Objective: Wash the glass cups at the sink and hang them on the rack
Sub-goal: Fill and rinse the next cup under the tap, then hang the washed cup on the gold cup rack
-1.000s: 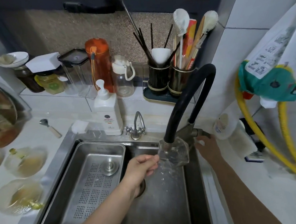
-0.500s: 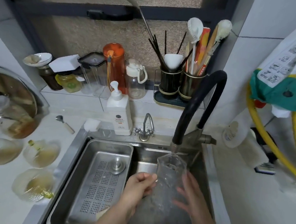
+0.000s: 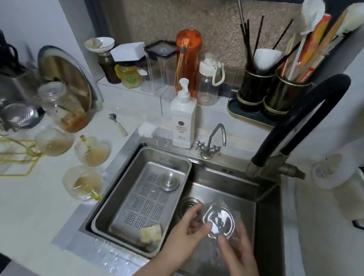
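Observation:
A clear glass cup (image 3: 218, 222) is held low over the sink basin (image 3: 263, 217), its mouth facing me. My left hand (image 3: 184, 239) grips its left side with thumb and fingers. My right hand (image 3: 237, 251) holds its right side from below, fingers curled round the glass. Three dirty glass cups (image 3: 82, 183) with brownish dregs stand on the counter left of the sink. A gold wire rack (image 3: 9, 155) sits at the far left edge. The black faucet (image 3: 301, 115) arches above the sink's back right; no water stream shows.
A steel drain tray (image 3: 143, 199) with a sponge (image 3: 150, 232) fills the sink's left half. A soap pump bottle (image 3: 183, 118), a small tap (image 3: 211, 141), jars, bottles and black utensil holders (image 3: 269, 96) line the back ledge. A spoon (image 3: 118, 125) lies on the counter.
My right hand left the faucet handle and joined the left on the cup. The cup came down from under the spout into the basin and tipped its mouth toward me.

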Tool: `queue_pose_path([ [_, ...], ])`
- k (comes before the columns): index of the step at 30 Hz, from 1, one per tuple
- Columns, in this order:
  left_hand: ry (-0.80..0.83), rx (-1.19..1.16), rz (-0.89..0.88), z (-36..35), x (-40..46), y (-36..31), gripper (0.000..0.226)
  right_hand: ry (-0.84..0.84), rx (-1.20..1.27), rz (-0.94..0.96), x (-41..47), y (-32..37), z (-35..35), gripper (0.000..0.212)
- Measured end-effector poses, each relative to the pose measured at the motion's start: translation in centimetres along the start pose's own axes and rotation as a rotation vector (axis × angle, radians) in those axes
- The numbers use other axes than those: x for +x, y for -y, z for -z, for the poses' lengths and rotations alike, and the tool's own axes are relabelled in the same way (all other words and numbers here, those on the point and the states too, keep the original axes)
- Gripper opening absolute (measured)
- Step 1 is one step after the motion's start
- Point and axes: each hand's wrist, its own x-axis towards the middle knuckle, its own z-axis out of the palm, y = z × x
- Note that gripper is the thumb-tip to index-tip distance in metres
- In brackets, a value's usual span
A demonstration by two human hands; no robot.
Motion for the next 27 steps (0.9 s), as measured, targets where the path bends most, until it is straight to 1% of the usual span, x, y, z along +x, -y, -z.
queue_pose_path([
  [2, -0.018, 0.009, 0.022, 0.5, -0.1, 0.0, 0.049, 0.034, -0.041, 0.041, 0.0, 1.0, -0.4, 0.055],
  [4, -0.023, 0.005, 0.042, 1.1, -0.3, -0.1, 0.058, 0.048, -0.069, 0.081, -0.3, 2.0, -0.9, 0.054],
  [9, -0.004, -0.028, -0.003, 3.1, -0.5, -0.4, 0.049, 0.024, -0.090, 0.100, -1.2, 2.4, -2.7, 0.052],
  [10, 0.001, -0.041, -0.011, 3.7, -0.7, -0.5, 0.050, 0.016, -0.079, 0.096, -1.4, 2.5, -3.1, 0.050],
  [12, 0.001, -0.086, -0.030, 5.0, -1.3, -0.9, 0.060, 0.018, -0.079, 0.108, -1.8, 2.8, -4.4, 0.047],
  [13, -0.008, -0.108, -0.039, 5.9, -1.6, -1.1, 0.061, 0.026, -0.088, 0.122, -2.0, 2.8, -5.2, 0.047],
  [14, -0.015, -0.119, -0.049, 6.8, -1.9, -1.3, 0.055, 0.039, -0.097, 0.137, -2.3, 2.8, -6.0, 0.046],
  [16, -0.024, -0.116, -0.080, 9.2, -2.7, -1.7, 0.048, 0.062, -0.117, 0.167, -3.4, 2.9, -8.1, 0.044],
  [20, -0.036, -0.127, -0.120, 15.0, -5.4, -2.6, 0.046, 0.115, -0.147, 0.214, -6.1, 3.5, -13.2, 0.047],
  [23, -0.105, -0.122, -0.158, 20.0, -7.7, -3.0, 0.046, 0.172, -0.191, 0.245, -7.9, 3.4, -17.7, 0.059],
  [24, -0.129, -0.126, -0.167, 21.7, -8.5, -2.9, 0.047, 0.192, -0.202, 0.255, -8.5, 3.3, -19.4, 0.060],
  [27, -0.208, -0.146, -0.200, 27.1, -10.7, -2.3, 0.041, 0.264, -0.210, 0.298, -10.6, 3.2, -24.9, 0.062],
])
